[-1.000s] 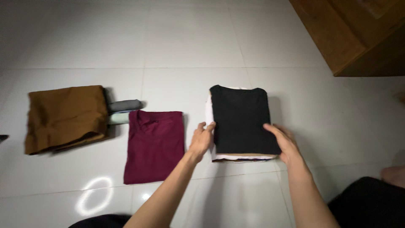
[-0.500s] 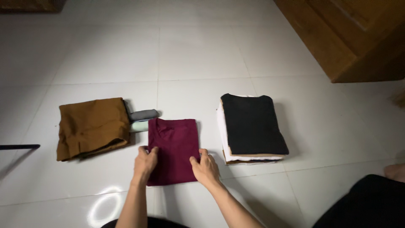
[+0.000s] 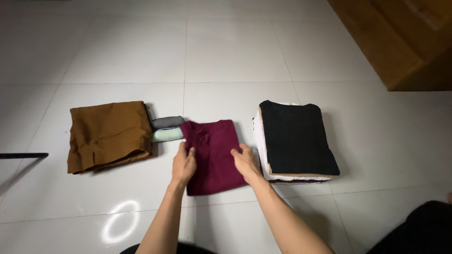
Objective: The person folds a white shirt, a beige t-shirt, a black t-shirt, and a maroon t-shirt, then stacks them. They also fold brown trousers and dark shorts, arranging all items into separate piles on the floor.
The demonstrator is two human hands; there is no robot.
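Observation:
A folded maroon shirt (image 3: 214, 150) lies on the white tiled floor (image 3: 226, 51) in the middle. My left hand (image 3: 183, 164) grips its left edge and my right hand (image 3: 246, 161) grips its right edge, with thumbs on top of the cloth. Right of it stands a stack of folded clothes topped by a black shirt (image 3: 297, 138), with white and tan layers showing at the stack's near edge. My right hand is just beside that stack.
A folded brown garment (image 3: 108, 134) lies at the left, with a grey roll (image 3: 167, 122) and a pale green roll (image 3: 168, 135) next to it. A dark rod (image 3: 21, 155) pokes in from the left edge. Wooden furniture (image 3: 400, 42) fills the top right corner.
Both hands left the black-topped stack, went to the maroon shirt and took its sides. The shirt now sits a little nearer the stack and looks shorter.

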